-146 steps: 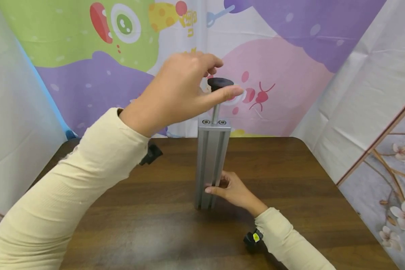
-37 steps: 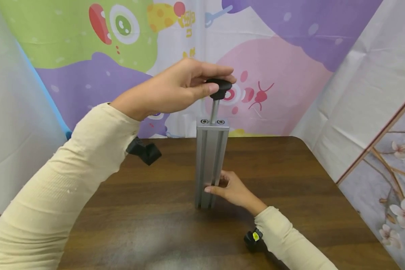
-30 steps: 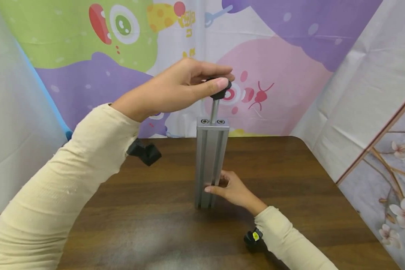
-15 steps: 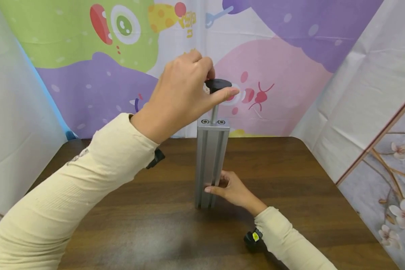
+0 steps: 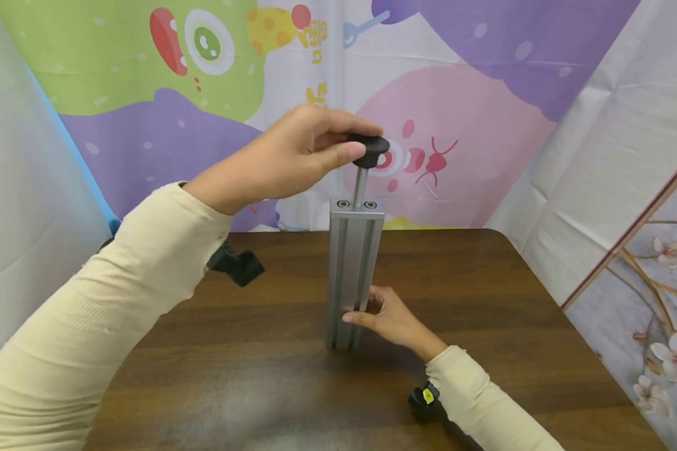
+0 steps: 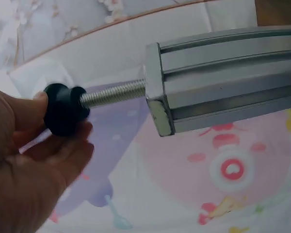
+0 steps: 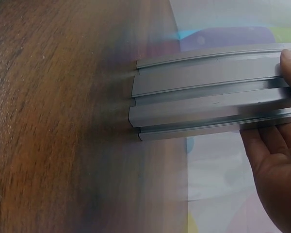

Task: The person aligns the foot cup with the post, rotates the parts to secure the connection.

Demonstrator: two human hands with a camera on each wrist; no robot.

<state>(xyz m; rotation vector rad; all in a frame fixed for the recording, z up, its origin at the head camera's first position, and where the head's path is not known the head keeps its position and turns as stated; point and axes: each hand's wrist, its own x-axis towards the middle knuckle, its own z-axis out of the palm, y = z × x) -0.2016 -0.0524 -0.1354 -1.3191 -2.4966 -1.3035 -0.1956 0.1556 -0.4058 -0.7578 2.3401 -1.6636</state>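
An aluminium extrusion (image 5: 352,275) with grooved sides stands upright on the wooden table (image 5: 231,376). Out of its capped top rises a threaded rod (image 6: 114,93) ending in a black levelling foot (image 5: 370,148). My left hand (image 5: 284,153) pinches that foot, the thumb on its near side and the fingers at its far rim. Lower down, my right hand (image 5: 397,319) grips the extrusion from the right, the thumb across the near face. Its fingers lie round the other side, partly hidden in the head view. In the right wrist view the profile's bottom end meets the tabletop.
Behind the table hangs a cartoon-print cloth (image 5: 440,106), close beyond the extrusion's top. A white cloth and a flower-patterned panel (image 5: 654,300) border the right side. Black camera mounts (image 5: 239,266) stick out from both wrists.
My left hand has turned back and forth at the foot; since half a second ago its wrist has dropped and the thumb has swung back left. The right hand and extrusion stay put.
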